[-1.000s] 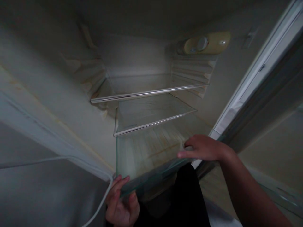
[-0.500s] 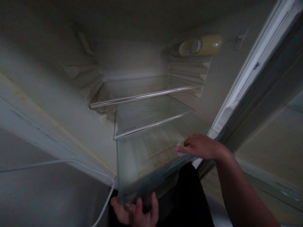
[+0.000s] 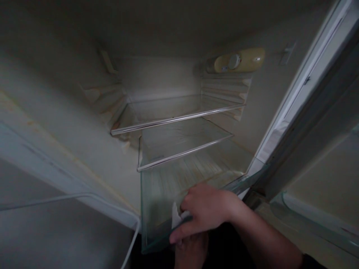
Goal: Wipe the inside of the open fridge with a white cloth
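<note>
My right hand [image 3: 206,209] is closed around a crumpled white piece of tissue or cloth [image 3: 177,216]. It presses this at the front edge of a glass shelf [image 3: 157,201], thumb on the near side and fingers over the top. The shelf juts out of the fridge and has brownish streaks on its surface. Below that edge, my left hand [image 3: 192,252] is close under the right one. Its fingers are mostly hidden, so I cannot see whether it touches the glass.
Two more glass shelves with shiny front trims, an upper one [image 3: 179,118] and a lower one [image 3: 185,152], sit further in. A yellowed thermostat housing [image 3: 249,59] is on the right wall. The open door [image 3: 322,160] stands at right; a white cable [image 3: 92,195] hangs at left.
My right hand has moved left along the shelf's front edge with the white piece. My left hand has shifted right, from the shelf's left corner to beneath the right hand.
</note>
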Motion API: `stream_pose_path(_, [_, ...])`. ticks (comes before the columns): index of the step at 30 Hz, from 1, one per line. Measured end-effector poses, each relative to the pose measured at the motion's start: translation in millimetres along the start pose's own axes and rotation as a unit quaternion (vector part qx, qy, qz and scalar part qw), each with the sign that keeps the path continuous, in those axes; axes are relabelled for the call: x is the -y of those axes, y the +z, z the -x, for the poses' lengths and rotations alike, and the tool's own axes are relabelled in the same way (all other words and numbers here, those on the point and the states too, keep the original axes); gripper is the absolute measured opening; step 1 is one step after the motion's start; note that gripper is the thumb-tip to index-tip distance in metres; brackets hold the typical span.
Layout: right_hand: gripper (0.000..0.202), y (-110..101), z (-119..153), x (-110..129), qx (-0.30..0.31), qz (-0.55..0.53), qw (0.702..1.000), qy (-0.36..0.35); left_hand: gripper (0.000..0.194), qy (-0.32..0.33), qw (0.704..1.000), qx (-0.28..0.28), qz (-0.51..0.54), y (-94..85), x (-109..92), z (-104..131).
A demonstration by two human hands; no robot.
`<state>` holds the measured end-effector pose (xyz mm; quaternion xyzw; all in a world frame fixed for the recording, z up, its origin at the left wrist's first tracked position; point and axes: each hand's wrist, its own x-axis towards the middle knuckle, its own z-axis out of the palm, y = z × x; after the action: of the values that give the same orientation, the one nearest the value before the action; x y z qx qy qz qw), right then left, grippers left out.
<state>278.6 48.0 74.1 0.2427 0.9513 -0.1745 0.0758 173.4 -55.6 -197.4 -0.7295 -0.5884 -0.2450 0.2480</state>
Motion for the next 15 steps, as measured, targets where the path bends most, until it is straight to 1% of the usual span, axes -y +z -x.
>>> stream_pose_path(1, [0.091, 0.6, 10.9, -10.9, -0.027, -0.007, 1.000, 0.015, 0.041, 0.001, 0.999, -0.027, -0.022, 0.1, -0.3, -2.5])
stream_pose_path(3, [0.081, 2.0, 34.7, -34.3, -0.086, -0.030, 0.995, 0.045, 0.069, 0.010, 0.994, -0.081, -0.068, -1.7, -1.6, -10.4])
stream_pose_path(5, [0.073, 4.0, 58.1, -56.9, -0.144, -0.045, 0.983, 0.102, 0.093, 0.019, 0.990, -0.103, -0.097, -5.1, -3.1, -19.4])
stream_pose_path(6, [0.071, 5.2, 68.5, -66.9, -0.168, -0.043, 0.975, 0.139, 0.100, 0.018, 0.989, -0.105, -0.103, -6.8, -3.8, -23.3])
stream_pose_path(8, [0.069, 8.0, 84.8, -83.4, -0.201, -0.030, 0.957, 0.205, 0.105, 0.010, 0.988, -0.110, -0.107, -9.3, -4.5, -28.6])
stream_pose_path(9, [0.068, 9.5, 90.3, -89.7, -0.211, -0.024, 0.951, 0.225, 0.106, 0.006, 0.988, -0.114, -0.106, -9.9, -4.4, -30.2])
stream_pose_path(10, [0.066, 11.3, 94.0, -94.8, -0.221, -0.023, 0.947, 0.233, 0.106, 0.004, 0.988, -0.117, -0.105, -10.1, -3.9, -31.5])
stream_pose_path(12, [0.063, 16.3, 96.9, -102.4, -0.257, -0.041, 0.939, 0.225, 0.105, 0.008, 0.988, -0.112, -0.107, -9.6, -1.3, -34.0])
stream_pose_path(13, [0.061, 20.0, 96.9, -105.6, -0.293, -0.058, 0.931, 0.211, 0.105, 0.010, 0.988, -0.108, -0.109, -9.3, 0.5, -35.9])
stream_pose_path(14, [0.060, 24.8, 96.6, -108.7, -0.345, -0.080, 0.914, 0.197, 0.105, 0.012, 0.988, -0.104, -0.110, -9.1, 2.3, -38.2])
stream_pose_path(15, [0.061, 30.6, 96.3, -112.0, -0.421, -0.103, 0.881, 0.189, 0.106, 0.012, 0.989, -0.101, -0.110, -9.2, 3.8, -40.8])
